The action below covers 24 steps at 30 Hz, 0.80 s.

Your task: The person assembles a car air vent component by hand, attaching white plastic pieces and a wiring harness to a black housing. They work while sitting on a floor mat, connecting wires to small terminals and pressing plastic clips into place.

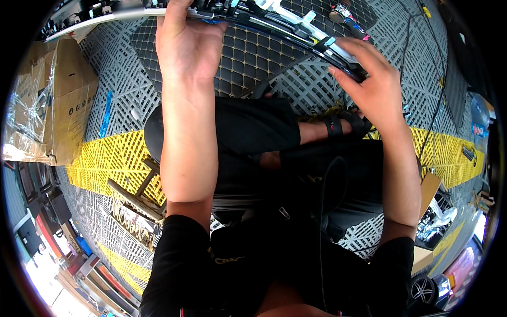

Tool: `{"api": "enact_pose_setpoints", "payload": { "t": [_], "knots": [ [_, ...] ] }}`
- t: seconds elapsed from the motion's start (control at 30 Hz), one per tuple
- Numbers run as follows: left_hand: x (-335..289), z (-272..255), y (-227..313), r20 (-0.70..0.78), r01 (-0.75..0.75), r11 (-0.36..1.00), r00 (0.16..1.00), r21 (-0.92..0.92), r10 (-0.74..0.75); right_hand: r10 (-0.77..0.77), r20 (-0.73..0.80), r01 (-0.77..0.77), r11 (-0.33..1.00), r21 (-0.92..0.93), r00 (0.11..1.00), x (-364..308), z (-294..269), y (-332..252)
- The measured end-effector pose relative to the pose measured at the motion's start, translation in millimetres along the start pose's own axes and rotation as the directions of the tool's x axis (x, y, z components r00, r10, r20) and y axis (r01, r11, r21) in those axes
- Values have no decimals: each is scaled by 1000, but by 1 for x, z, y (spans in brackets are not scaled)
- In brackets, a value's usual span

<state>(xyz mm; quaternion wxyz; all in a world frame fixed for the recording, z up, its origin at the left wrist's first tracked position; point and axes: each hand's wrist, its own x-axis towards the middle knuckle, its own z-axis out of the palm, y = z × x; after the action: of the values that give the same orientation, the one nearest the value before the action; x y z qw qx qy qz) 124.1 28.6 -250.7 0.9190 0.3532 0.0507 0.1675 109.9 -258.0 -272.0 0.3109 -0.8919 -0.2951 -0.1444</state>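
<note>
A long, curved plastic trim strip (264, 27), black and silver with white and light-blue clips, stretches across the top of the view. Its upper edge and far left part run out of the picture. My left hand (190, 50) is closed round its lower edge left of the middle, palm up, with the fingertips partly hidden. At the strip's right end, my right hand (374, 79) pinches it between thumb and fingers. Under the strip lies a black quilted mat (240, 61) with tan stitching.
A cardboard box (74, 100) in clear wrap stands at left, near a blue strip (106, 113) on the grey and yellow grid floor (111, 164). A bundle of wires (346, 16) lies far right. A black cable (442, 95) trails at right. My crossed legs are below.
</note>
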Motion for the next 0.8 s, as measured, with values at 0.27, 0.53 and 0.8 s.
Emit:
{"api": "enact_pose_setpoints", "payload": {
  "t": [0.27,0.53,0.8],
  "knots": [
    [2,-6,0,80,6,999,997,-33,-4,34,-6,-34,999,35,999,-7,7,-6],
    [4,-17,23,169,-74,993,982,-91,89,85,43,-90,989,119,995,-33,23,-42],
    [32,-12,77,379,-358,934,865,8,328,30,53,-43,962,270,998,-28,7,-61]
  ]
}}
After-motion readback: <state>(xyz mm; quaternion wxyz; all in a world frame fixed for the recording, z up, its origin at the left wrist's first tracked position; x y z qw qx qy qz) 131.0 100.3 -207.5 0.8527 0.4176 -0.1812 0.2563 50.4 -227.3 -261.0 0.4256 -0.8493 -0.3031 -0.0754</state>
